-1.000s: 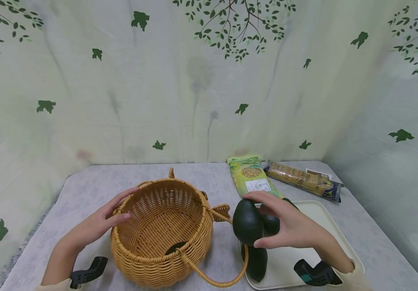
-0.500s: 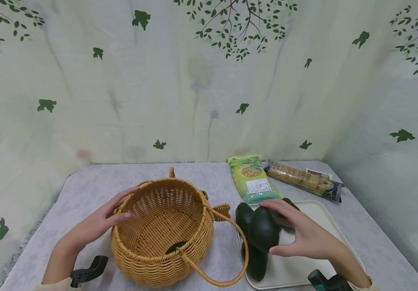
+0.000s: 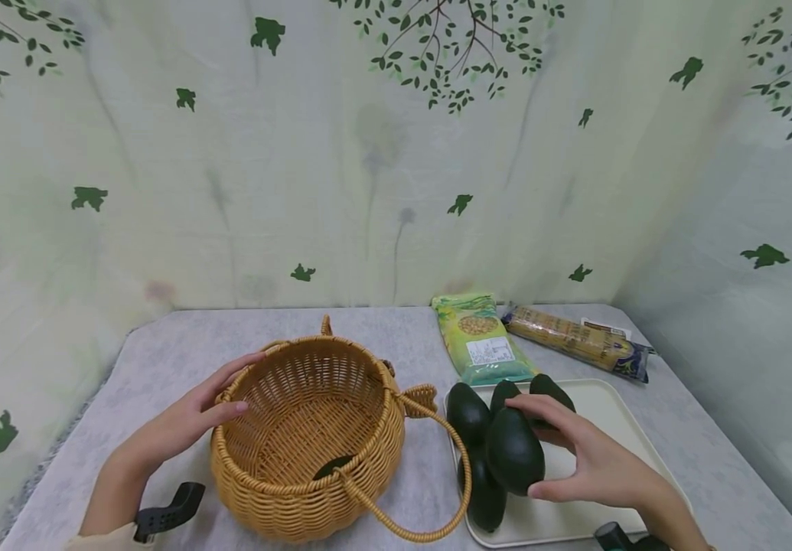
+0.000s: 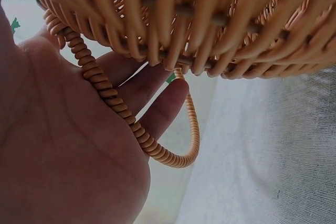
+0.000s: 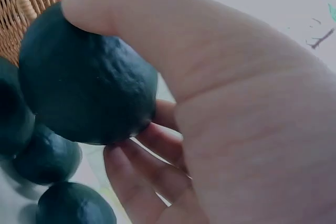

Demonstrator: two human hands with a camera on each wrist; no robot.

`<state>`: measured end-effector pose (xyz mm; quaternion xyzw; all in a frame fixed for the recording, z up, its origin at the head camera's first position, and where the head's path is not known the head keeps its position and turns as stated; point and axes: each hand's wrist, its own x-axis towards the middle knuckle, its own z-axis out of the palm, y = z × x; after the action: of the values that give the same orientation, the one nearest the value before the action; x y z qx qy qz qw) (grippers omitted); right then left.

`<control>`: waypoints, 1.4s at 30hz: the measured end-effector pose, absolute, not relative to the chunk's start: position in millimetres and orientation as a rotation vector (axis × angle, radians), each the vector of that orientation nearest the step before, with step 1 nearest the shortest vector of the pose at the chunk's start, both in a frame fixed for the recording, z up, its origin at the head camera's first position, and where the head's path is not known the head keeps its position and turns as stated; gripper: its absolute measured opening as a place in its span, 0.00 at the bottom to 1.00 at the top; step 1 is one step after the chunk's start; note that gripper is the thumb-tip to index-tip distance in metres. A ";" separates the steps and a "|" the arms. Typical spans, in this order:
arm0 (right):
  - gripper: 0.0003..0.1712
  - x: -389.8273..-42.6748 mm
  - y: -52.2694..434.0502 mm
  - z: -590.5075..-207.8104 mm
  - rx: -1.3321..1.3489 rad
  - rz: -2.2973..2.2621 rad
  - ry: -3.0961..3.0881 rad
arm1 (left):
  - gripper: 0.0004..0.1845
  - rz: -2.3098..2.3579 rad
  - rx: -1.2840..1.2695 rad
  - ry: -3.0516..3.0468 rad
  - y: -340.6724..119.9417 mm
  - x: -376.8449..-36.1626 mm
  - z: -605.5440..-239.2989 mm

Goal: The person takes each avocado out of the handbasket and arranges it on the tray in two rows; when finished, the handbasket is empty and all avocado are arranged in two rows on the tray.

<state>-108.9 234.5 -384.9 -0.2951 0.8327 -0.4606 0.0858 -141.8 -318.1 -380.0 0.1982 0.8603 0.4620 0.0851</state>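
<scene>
My right hand (image 3: pixel 591 459) pinches a dark green avocado (image 3: pixel 514 451) between thumb and fingers, over the left part of a white tray (image 3: pixel 609 413). Several more avocados lie around it, among them one at the tray's left edge (image 3: pixel 467 413). In the right wrist view, the held avocado (image 5: pixel 86 82) sits under the thumb, with fingertips at its lower side. My left hand (image 3: pixel 192 421) rests on the left rim of a wicker basket (image 3: pixel 299 513). In the left wrist view, a wicker handle loop (image 4: pixel 113 100) crosses the palm. Inside the basket, a dark green thing (image 3: pixel 332 467) is partly hidden.
A green and yellow food bag (image 3: pixel 481 344) lies behind the tray. To its right is a long clear pack of noodles or pasta (image 3: pixel 575 337). The basket's other handle (image 3: pixel 437 536) loops toward the tray and overlaps its left edge. A leaf-printed curtain (image 3: pixel 368 191) closes off the back.
My right hand has moved right and a little toward me with the avocado, away from the basket and over the tray. The left hand and basket stay where they were.
</scene>
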 end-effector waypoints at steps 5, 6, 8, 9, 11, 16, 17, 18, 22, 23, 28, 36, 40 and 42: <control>0.48 -106.0 243.1 -389.2 -0.902 -1.397 2.417 | 0.34 1.375 0.588 2.564 -318.0 -142.1 -380.2; 0.48 -105.2 244.8 -389.9 -0.899 -1.394 2.412 | 0.34 1.375 0.587 2.564 -318.1 -142.0 -380.1; 0.47 -104.1 248.2 -391.3 -0.880 -1.379 2.425 | 0.34 1.373 0.595 2.564 -318.3 -142.1 -379.9; 0.47 -103.7 249.8 -392.0 -0.870 -1.367 2.439 | 0.34 1.369 0.593 2.567 -318.4 -142.1 -379.7; 0.47 -103.0 253.0 -393.5 -0.832 -1.335 2.475 | 0.34 1.356 0.585 2.575 -319.0 -142.4 -379.4; 0.48 -103.0 259.6 -396.1 -0.790 -1.278 2.501 | 0.34 1.356 0.553 2.564 -319.2 -143.7 -379.8; 0.48 -102.9 260.5 -396.2 -0.784 -1.270 2.491 | 0.34 1.361 0.548 2.558 -319.1 -143.8 -380.0; 0.47 -102.9 260.7 -396.0 -0.775 -1.262 2.479 | 0.34 1.361 0.550 2.555 -319.1 -144.0 -380.2; 0.45 -102.5 259.3 -395.2 -0.707 -1.223 2.430 | 0.34 1.365 0.560 2.552 -320.3 -144.5 -381.4; 0.45 -102.6 258.5 -395.5 -0.691 -1.214 2.423 | 0.34 1.357 0.563 2.558 -320.4 -144.6 -381.2; 0.45 -103.3 257.7 -397.6 -0.672 -1.163 2.446 | 0.34 1.350 0.570 2.565 -319.5 -145.1 -379.5; 0.46 -104.3 258.2 -399.2 -0.668 -1.074 2.487 | 0.35 1.361 0.625 2.574 -321.1 -144.9 -379.0; 0.44 -104.6 258.3 -401.0 -0.682 -1.074 2.474 | 0.35 1.351 0.614 2.578 -320.8 -143.9 -379.0; 0.43 -105.1 258.1 -401.3 -0.690 -1.092 2.456 | 0.35 1.347 0.605 2.579 -320.8 -143.5 -379.1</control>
<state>-105.1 258.1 -401.3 -0.2443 0.8702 -0.3871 0.1822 -143.5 -320.8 -379.1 0.2028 0.8647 0.4517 0.0848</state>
